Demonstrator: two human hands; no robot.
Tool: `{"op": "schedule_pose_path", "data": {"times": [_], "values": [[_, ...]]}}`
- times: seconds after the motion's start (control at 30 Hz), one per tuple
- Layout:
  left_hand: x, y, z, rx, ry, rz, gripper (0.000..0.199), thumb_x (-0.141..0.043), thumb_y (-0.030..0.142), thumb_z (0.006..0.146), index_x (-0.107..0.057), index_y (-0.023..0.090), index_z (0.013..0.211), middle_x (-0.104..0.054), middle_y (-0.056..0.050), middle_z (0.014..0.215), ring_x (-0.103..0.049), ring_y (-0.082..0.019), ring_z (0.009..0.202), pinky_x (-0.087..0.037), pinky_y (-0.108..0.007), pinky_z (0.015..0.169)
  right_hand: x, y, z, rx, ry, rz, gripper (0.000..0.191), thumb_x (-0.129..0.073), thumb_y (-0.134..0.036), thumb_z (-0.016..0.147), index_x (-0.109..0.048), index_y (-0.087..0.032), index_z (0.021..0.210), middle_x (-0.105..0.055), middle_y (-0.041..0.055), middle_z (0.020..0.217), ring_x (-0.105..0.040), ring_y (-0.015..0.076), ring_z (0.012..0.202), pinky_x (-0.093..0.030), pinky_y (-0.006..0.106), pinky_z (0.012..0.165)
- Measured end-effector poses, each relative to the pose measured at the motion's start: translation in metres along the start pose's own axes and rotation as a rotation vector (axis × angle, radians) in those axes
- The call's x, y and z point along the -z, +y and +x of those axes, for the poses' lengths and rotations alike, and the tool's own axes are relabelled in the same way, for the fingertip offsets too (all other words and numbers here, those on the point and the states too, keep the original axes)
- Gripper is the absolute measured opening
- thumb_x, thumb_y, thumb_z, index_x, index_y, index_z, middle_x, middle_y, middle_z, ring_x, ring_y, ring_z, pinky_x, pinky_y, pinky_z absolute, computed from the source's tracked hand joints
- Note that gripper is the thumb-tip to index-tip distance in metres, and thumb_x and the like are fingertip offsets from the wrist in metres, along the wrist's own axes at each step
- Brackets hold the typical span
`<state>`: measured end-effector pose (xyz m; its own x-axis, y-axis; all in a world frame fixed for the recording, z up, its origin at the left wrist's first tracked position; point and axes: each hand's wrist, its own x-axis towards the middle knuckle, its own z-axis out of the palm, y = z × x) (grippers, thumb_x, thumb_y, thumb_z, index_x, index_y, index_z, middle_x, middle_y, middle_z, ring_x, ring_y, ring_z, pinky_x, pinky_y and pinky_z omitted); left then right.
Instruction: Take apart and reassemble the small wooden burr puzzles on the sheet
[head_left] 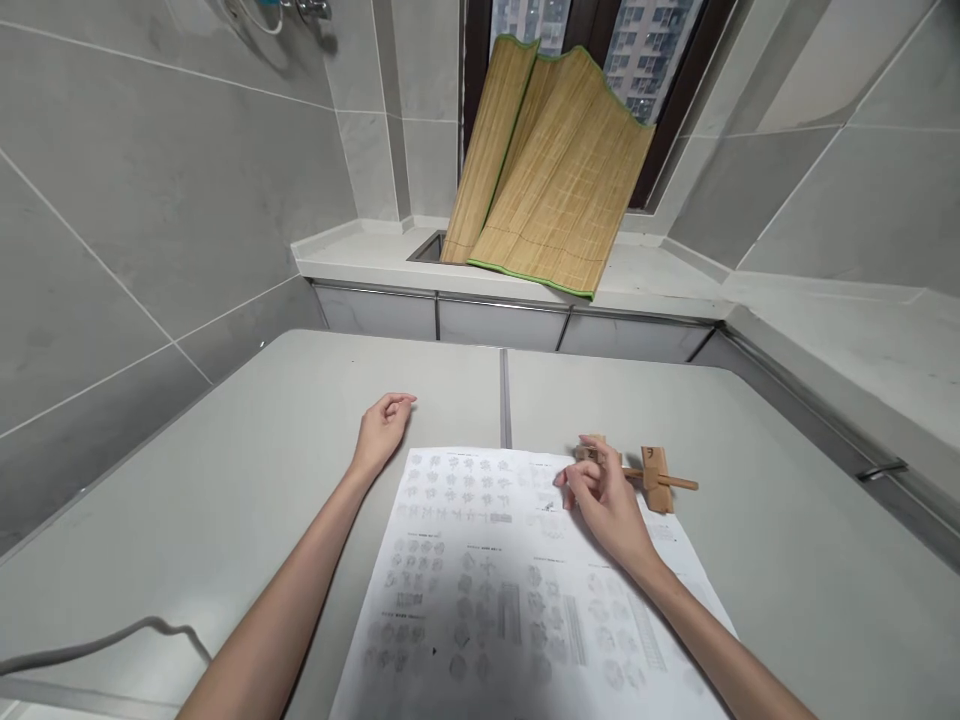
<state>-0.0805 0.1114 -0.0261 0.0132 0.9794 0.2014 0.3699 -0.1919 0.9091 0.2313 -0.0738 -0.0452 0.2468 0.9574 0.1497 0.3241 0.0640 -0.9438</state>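
Observation:
My left hand (381, 432) hovers or rests over the white table just beyond the upper left corner of a large printed sheet (442, 580). Its fingers are loosely curled together, and nothing shows in them. Over the sheet's upper right part is my right hand (609, 500), its fingers bent but apart. Right behind it lies a small wooden assembly: a round stick (679, 483) runs through a flat wooden piece (657, 480). Another wooden block (587, 453) is partly hidden by my right fingers; whether they touch it I cannot tell. Rows of small line drawings cover the sheet.
A partly folded bamboo mat (555, 170) leans on the window at the back, standing on a white ledge (360, 262). Grey tiled walls (150, 180) enclose the table (315, 400). A grey cable (112, 640) lies at the lower left.

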Motion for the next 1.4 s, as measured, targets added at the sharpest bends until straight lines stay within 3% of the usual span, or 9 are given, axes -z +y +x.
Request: {"op": "schedule_pose_path", "data": {"times": [0.27, 0.47, 0.6, 0.8, 0.87, 1.0, 1.17, 1.3, 1.4], "values": [[-0.002, 0.009, -0.01, -0.031, -0.089, 0.068, 0.035, -0.061, 0.049, 0.092, -0.076, 0.018, 0.099, -0.049, 0.003, 0.063, -0.044, -0.015, 0.059, -0.035, -0.025, 0.059, 0.003, 0.011, 0.006, -0.128, 0.078, 0.092, 0.059, -0.06, -0.055, 0.098, -0.041, -0.025, 0.145, -0.075, 0.0029, 0.091, -0.067, 0.0196, 0.065, -0.049, 0.03, 0.056], [-0.005, 0.017, -0.017, -0.018, -0.086, -0.015, 0.035, -0.06, 0.048, 0.093, -0.073, 0.017, 0.101, -0.046, 0.004, 0.063, -0.044, -0.014, 0.059, -0.035, -0.025, 0.059, 0.005, 0.004, 0.006, -0.153, 0.054, 0.186, 0.048, -0.066, -0.062, 0.095, -0.055, -0.025, 0.124, -0.073, 0.0037, 0.084, -0.067, 0.0206, 0.07, -0.047, 0.028, 0.053], [-0.021, 0.031, -0.038, -0.067, -0.084, -0.068, 0.033, -0.055, 0.046, 0.098, -0.071, 0.018, 0.106, -0.055, 0.002, 0.069, -0.049, -0.014, 0.062, -0.039, -0.025, 0.058, 0.006, -0.01, 0.004, -0.121, -0.017, 0.325, 0.037, -0.063, -0.061, 0.098, -0.057, -0.026, 0.107, -0.066, -0.0003, 0.07, -0.057, 0.016, 0.057, -0.045, 0.028, 0.053], [-0.056, 0.065, -0.087, -0.297, -0.383, 0.033, 0.029, -0.052, 0.042, 0.103, -0.068, 0.022, 0.118, -0.068, -0.009, 0.114, -0.064, -0.021, 0.093, -0.053, -0.033, 0.082, 0.003, -0.015, -0.002, -0.138, -0.152, 0.408, 0.038, -0.056, -0.063, 0.102, -0.053, -0.026, 0.093, -0.056, -0.004, 0.065, -0.046, 0.0143, 0.052, -0.042, 0.03, 0.056], [-0.064, 0.072, -0.099, -0.247, -0.467, -0.01, 0.033, -0.054, 0.046, 0.103, -0.064, 0.023, 0.125, -0.068, -0.01, 0.12, -0.066, -0.023, 0.099, -0.055, -0.036, 0.088, 0.001, -0.016, -0.005, -0.116, -0.198, 0.402, 0.038, -0.054, -0.063, 0.102, -0.052, -0.027, 0.093, -0.054, -0.0048, 0.063, -0.044, 0.0149, 0.051, -0.041, 0.031, 0.057], [-0.074, 0.075, -0.113, 0.003, -0.63, -0.209, 0.05, -0.054, 0.053, 0.102, -0.053, 0.025, 0.144, -0.067, -0.013, 0.136, -0.068, -0.027, 0.118, -0.056, -0.042, 0.101, -0.002, -0.019, -0.015, 0.017, -0.289, 0.243, 0.03, -0.059, -0.055, 0.102, -0.054, -0.027, 0.095, -0.054, -0.0041, 0.064, -0.048, 0.0164, 0.057, -0.041, 0.031, 0.061], [-0.079, 0.075, -0.118, 0.101, -0.776, -0.344, 0.052, -0.051, 0.06, 0.103, -0.064, 0.023, 0.137, -0.076, -0.009, 0.111, -0.071, -0.027, 0.113, -0.055, -0.044, 0.104, -0.008, -0.02, -0.027, 0.171, -0.432, 0.01, 0.02, -0.062, -0.045, 0.103, -0.061, -0.026, 0.096, -0.062, 0.0007, 0.079, -0.054, 0.0186, 0.069, -0.043, 0.033, 0.068], [-0.08, 0.075, -0.118, 0.14, -0.729, -0.443, 0.053, -0.059, 0.061, 0.099, -0.065, 0.022, 0.134, -0.076, -0.009, 0.113, -0.069, -0.028, 0.118, -0.053, -0.044, 0.106, -0.01, -0.021, -0.025, 0.084, -0.427, 0.188, 0.026, -0.059, -0.046, 0.104, -0.055, -0.031, 0.125, -0.068, 0.0017, 0.092, -0.06, 0.0183, 0.071, -0.048, 0.033, 0.07], [-0.082, 0.072, -0.118, 0.169, -0.659, -0.541, 0.058, -0.072, 0.055, 0.091, -0.059, 0.023, 0.137, -0.072, -0.012, 0.13, -0.067, -0.03, 0.124, -0.053, -0.046, 0.108, -0.007, -0.022, -0.018, -0.024, -0.382, 0.32, 0.03, -0.051, -0.052, 0.107, -0.051, -0.03, 0.127, -0.068, 0.0009, 0.088, -0.059, 0.0164, 0.064, -0.046, 0.03, 0.062]]}}
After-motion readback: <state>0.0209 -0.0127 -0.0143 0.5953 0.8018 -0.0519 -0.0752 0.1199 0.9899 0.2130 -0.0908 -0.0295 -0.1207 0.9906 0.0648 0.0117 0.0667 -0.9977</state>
